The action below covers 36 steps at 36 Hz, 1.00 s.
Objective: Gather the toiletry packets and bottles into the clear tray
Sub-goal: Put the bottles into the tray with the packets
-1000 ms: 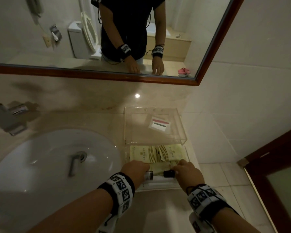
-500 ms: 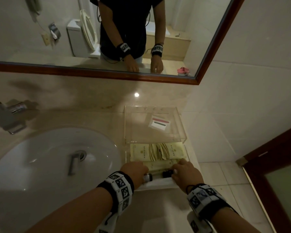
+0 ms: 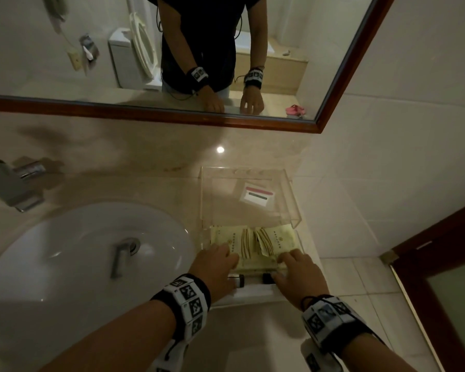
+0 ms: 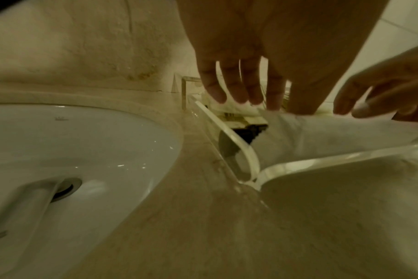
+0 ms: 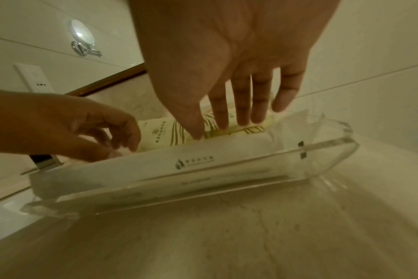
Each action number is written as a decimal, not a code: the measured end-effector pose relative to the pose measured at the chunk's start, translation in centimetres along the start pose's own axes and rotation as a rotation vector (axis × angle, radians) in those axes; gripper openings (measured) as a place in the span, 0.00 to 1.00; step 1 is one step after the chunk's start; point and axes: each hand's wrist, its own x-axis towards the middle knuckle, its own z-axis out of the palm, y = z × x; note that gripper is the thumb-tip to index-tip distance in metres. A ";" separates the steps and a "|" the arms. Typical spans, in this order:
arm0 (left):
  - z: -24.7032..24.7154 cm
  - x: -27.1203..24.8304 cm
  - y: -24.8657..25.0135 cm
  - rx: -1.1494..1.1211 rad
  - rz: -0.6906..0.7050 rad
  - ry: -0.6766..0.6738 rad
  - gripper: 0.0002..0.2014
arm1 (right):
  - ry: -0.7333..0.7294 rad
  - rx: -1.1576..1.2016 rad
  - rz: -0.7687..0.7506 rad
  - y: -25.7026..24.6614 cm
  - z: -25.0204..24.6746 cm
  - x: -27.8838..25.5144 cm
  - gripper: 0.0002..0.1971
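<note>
A clear tray (image 3: 255, 296) (image 5: 322, 149) sits on the counter right of the sink, holding several cream packets (image 3: 253, 241) (image 5: 162, 132) and small bottles with dark caps (image 3: 239, 280). My left hand (image 3: 215, 261) (image 4: 241, 90) reaches into the tray's left side, fingers straight, tips on the packets. My right hand (image 3: 295, 267) (image 5: 241, 113) reaches into the right side, its straight fingers (image 5: 243, 107) pressing on the packets. A white sheet (image 5: 179, 164) lines the tray's near wall.
A clear acrylic lid or stand (image 3: 249, 197) with a small striped packet (image 3: 258, 196) stands behind the tray. The white sink basin (image 3: 78, 261) lies to the left with its tap (image 3: 8, 183). The counter ends at the wall on the right.
Both hands have moved a little forward, off the bottles and onto the packets. The bottles' dark caps show more between the wrists.
</note>
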 end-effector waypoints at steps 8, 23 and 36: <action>1.0 0.6 0.2 -0.080 -0.093 -0.124 0.50 | 0.011 0.026 -0.093 -0.7 0.4 2.0 0.37; 3.1 0.1 -0.3 0.104 -0.018 -0.257 0.56 | -0.093 0.063 0.010 -0.1 4.0 0.4 0.48; 1.3 0.8 -1.1 -0.040 -0.056 -0.226 0.49 | 0.017 0.102 0.058 -1.3 1.6 1.2 0.47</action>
